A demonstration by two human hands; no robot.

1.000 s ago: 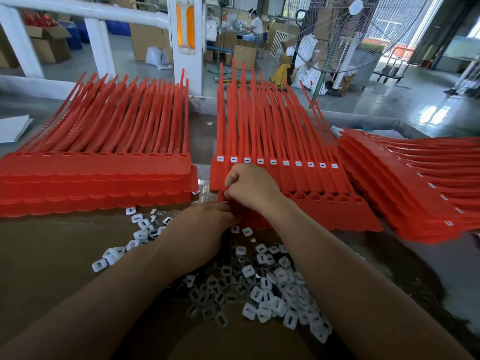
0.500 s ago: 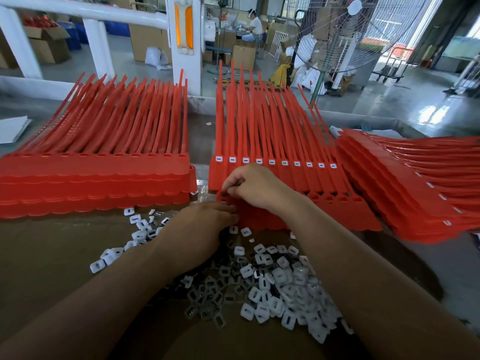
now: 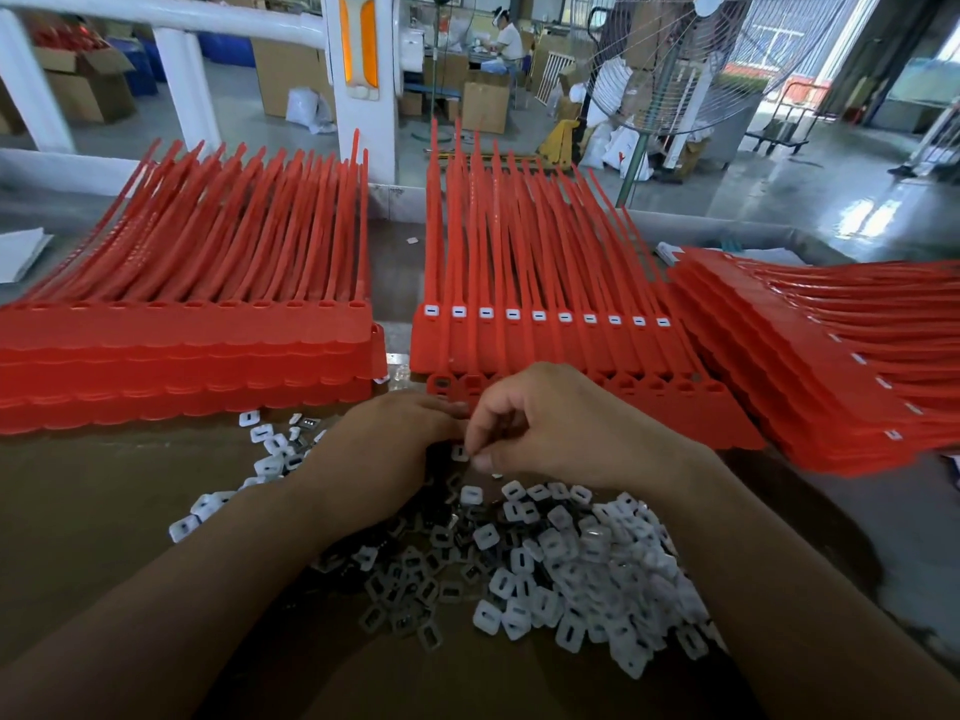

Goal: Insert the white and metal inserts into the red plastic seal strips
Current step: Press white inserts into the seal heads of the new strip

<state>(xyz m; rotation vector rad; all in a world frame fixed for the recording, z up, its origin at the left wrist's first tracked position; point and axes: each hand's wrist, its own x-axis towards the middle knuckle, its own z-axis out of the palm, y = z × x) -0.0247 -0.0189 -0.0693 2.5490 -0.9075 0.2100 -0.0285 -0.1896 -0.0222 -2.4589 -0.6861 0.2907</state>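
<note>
Inserts [image 3: 571,558] are lying heaped just nearside of my right hand [image 3: 561,423], which is pinching one; seal strips [image 3: 675,402] are waiting just beyond its fingertips; left hand's [image 3: 384,449] grip, can't tell.

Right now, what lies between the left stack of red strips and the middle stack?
Head view: a narrow gap of tabletop separates the left stack from the middle stack. Only one small white piece lies in it, toward the far end.
</note>
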